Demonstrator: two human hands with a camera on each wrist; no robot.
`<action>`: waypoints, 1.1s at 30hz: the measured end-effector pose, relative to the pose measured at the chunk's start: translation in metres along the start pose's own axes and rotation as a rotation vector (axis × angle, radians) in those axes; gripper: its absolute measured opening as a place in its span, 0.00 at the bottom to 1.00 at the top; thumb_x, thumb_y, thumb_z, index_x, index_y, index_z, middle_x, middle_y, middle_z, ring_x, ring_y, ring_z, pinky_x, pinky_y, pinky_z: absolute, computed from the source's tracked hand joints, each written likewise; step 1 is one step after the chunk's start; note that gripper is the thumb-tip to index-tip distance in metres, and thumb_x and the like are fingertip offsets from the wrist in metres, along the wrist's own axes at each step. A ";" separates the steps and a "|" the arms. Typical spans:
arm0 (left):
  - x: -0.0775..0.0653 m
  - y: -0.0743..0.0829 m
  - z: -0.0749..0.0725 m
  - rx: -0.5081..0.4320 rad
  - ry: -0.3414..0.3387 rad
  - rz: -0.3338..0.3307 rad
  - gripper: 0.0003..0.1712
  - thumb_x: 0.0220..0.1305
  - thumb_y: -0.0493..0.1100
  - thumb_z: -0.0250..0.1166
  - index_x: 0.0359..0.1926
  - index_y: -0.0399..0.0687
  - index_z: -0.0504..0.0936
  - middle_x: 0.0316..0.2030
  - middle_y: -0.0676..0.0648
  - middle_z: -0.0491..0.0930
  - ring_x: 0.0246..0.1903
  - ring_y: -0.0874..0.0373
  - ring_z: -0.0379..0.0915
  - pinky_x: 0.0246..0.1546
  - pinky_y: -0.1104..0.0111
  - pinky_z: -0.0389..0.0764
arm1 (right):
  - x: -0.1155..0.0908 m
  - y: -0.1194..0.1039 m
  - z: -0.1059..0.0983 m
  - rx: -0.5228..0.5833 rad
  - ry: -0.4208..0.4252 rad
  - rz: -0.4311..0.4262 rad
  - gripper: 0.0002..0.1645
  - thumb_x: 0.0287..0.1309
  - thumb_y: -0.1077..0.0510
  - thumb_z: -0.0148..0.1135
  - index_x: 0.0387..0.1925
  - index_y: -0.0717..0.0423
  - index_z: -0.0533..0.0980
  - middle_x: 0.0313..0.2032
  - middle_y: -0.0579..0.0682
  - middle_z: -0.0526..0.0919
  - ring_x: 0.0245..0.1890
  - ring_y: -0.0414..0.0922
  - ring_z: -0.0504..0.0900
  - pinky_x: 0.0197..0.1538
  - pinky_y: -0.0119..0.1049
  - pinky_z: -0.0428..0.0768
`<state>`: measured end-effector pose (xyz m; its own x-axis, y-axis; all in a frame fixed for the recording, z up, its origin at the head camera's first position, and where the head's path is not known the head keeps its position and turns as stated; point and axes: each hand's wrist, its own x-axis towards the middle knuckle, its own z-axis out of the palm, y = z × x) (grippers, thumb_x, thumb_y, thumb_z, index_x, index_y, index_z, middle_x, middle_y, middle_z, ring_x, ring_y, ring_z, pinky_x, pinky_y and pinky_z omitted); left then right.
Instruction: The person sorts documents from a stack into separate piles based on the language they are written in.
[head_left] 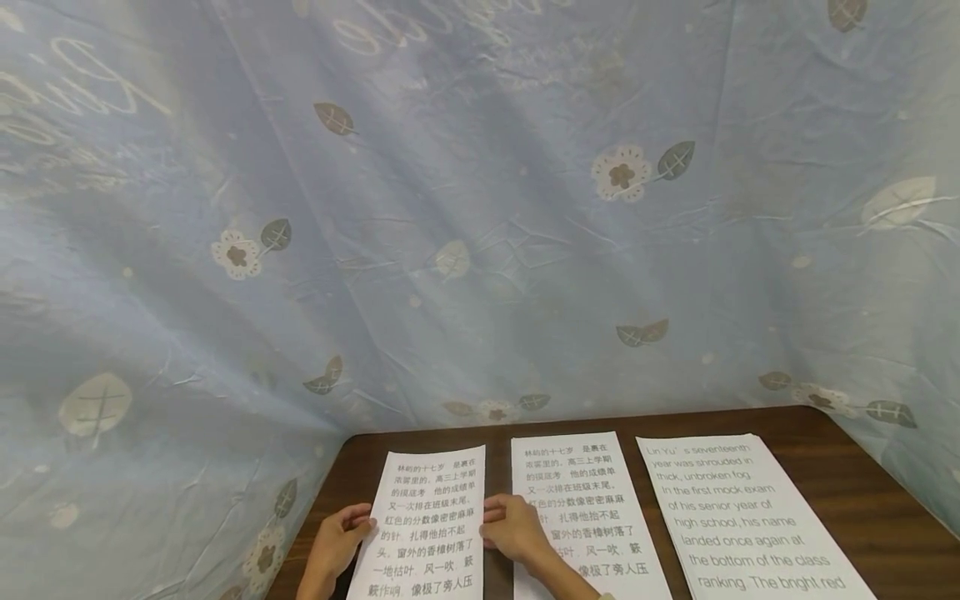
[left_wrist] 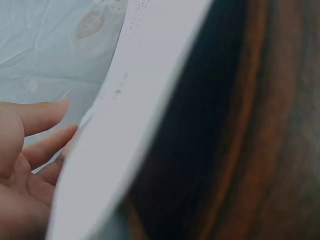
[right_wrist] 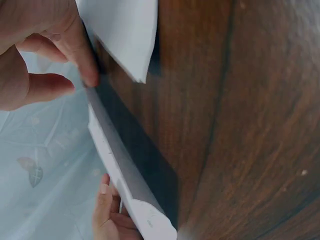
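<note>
A white paper stack printed with Chinese text (head_left: 431, 521) lies between my two hands in the head view. My left hand (head_left: 339, 542) touches its left edge with the fingertips. At the opposite edge, fingers of my right hand (head_left: 513, 529) touch the sheets, and this hand partly covers the neighbouring Chinese-text stack (head_left: 573, 500). In the left wrist view, the thumb stands away from the paper (left_wrist: 130, 100) while other fingers meet its side. The right wrist view shows the long edge of the stack (right_wrist: 110, 150), with a fingertip against it and the thumb apart.
A third paper stack with English text (head_left: 738, 508) lies at the right on the dark wooden table (head_left: 847, 475). A pale blue fabric curtain (head_left: 480, 250) with leaf and flower prints rises behind the table and along its sides.
</note>
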<state>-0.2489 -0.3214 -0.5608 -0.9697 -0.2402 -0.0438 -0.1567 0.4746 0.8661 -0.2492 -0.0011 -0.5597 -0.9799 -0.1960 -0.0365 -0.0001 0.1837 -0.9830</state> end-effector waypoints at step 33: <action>-0.027 0.073 0.064 0.201 -0.030 0.229 0.29 0.75 0.47 0.67 0.69 0.34 0.78 0.62 0.30 0.83 0.62 0.31 0.82 0.62 0.40 0.83 | -0.036 0.000 -0.107 -0.326 0.178 -0.096 0.28 0.63 0.57 0.72 0.61 0.67 0.81 0.52 0.62 0.90 0.52 0.57 0.91 0.58 0.55 0.89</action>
<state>-0.2460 -0.2261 -0.5281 -0.9888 -0.0833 0.1240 0.0361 0.6722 0.7394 -0.2348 0.1091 -0.5391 -0.9917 -0.0623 0.1129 -0.1289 0.4751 -0.8704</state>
